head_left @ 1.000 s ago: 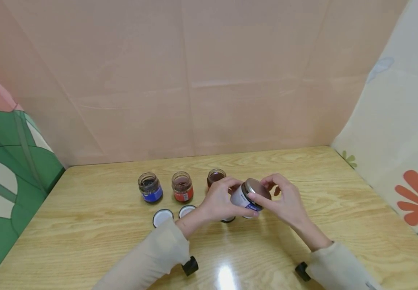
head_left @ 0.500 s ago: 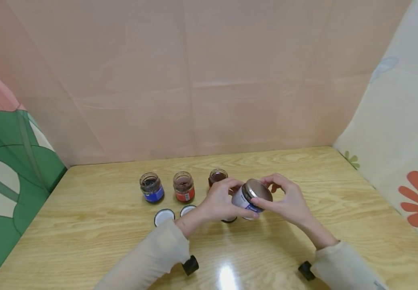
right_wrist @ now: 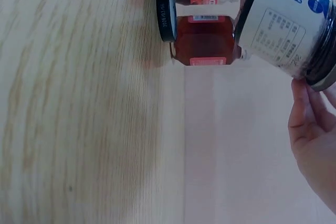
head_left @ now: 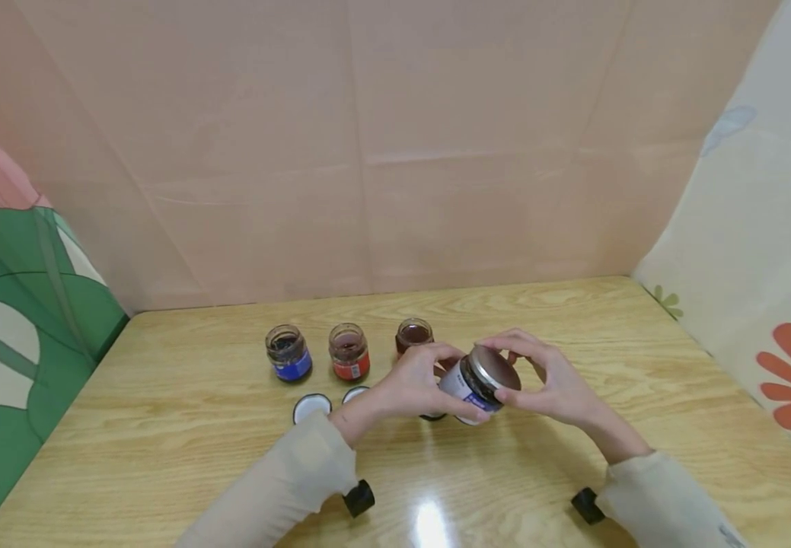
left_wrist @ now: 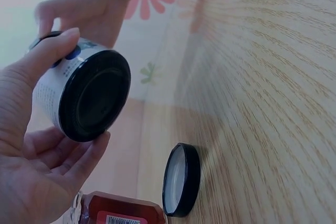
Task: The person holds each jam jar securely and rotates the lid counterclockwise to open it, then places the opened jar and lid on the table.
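Just right of centre in the head view, both hands hold a white-labelled jar (head_left: 472,378) tipped over above the counter (head_left: 573,320). Its long axis runs roughly level, lid end aimed to the right of the frame and slightly up, base toward the left hand (head_left: 414,384). That hand's grip wraps the jar's body, thumb over the top. The right hand (head_left: 551,380) has its fingers curled round the metal lid (head_left: 494,367).

The left wrist view shows what the head view hides: the jar's black round base (left_wrist: 94,102), facing the camera at the upper left, and an upturned black lid (left_wrist: 181,179) lying on the counter below it. The right wrist view alone shows the printed label (right_wrist: 283,24), at upper right, with a red-filled jar (right_wrist: 206,40) behind. Only the head view shows the open jars with blue (head_left: 288,354) and red (head_left: 349,353) labels standing left of centre.
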### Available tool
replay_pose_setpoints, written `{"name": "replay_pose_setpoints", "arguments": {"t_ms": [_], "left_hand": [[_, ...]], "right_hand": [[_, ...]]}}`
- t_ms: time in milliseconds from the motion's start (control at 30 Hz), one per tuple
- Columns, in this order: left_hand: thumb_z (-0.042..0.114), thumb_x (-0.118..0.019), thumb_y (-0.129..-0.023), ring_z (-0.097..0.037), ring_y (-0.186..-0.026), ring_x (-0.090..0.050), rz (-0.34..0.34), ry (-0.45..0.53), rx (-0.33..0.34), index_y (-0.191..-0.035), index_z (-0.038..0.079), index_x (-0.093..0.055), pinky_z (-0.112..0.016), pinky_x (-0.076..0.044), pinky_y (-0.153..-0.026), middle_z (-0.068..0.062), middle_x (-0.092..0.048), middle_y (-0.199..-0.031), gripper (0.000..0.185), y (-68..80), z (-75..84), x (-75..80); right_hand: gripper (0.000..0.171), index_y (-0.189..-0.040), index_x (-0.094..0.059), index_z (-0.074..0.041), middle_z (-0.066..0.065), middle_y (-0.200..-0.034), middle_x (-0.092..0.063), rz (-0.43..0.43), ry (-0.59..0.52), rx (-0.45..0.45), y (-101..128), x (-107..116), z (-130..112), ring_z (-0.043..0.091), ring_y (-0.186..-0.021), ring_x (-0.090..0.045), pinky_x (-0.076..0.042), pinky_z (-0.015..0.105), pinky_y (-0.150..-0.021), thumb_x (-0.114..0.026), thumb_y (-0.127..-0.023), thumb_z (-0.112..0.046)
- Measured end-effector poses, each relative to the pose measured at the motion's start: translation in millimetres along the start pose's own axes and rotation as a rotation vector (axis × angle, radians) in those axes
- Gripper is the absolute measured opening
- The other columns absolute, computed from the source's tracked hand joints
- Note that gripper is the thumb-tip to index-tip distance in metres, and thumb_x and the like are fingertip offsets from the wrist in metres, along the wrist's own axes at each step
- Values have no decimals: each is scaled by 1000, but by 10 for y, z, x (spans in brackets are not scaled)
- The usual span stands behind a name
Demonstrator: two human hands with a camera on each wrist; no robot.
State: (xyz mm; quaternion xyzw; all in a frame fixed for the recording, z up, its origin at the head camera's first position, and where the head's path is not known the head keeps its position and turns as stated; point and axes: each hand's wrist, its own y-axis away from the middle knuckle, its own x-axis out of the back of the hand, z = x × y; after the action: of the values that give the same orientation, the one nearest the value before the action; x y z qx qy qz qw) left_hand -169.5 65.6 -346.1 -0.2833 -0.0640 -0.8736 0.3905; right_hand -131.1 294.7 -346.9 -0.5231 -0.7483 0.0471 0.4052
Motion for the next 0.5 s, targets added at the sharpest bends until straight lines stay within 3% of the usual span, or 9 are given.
{"name": "replay_pose_setpoints", "arguments": {"t_ms": [200, 500], "left_hand": [[34, -89, -64, -9, -93, -60, -19, 43, 19, -119, 17, -62, -20, -51, -76, 9, -63, -107, 64, 14, 11, 8], [36, -88, -66, -9, -96, -60, 15, 42, 46, -119, 17, -62, -21, -50, -77, 10, -64, -106, 62, 10, 3, -14]], "right_hand": [[56, -129, -55, 1, -4, -122, -59, 4, -78, -14, 17, 35, -31, 10, -99, -51, -40, 23, -84, -68, -75, 7], [52, -126, -50, 14, 0, -119, -62, 123, -269, -24, 39, 54, -33, 10, -101, -58, -47, 20, -86, -64, -76, 19]]}}
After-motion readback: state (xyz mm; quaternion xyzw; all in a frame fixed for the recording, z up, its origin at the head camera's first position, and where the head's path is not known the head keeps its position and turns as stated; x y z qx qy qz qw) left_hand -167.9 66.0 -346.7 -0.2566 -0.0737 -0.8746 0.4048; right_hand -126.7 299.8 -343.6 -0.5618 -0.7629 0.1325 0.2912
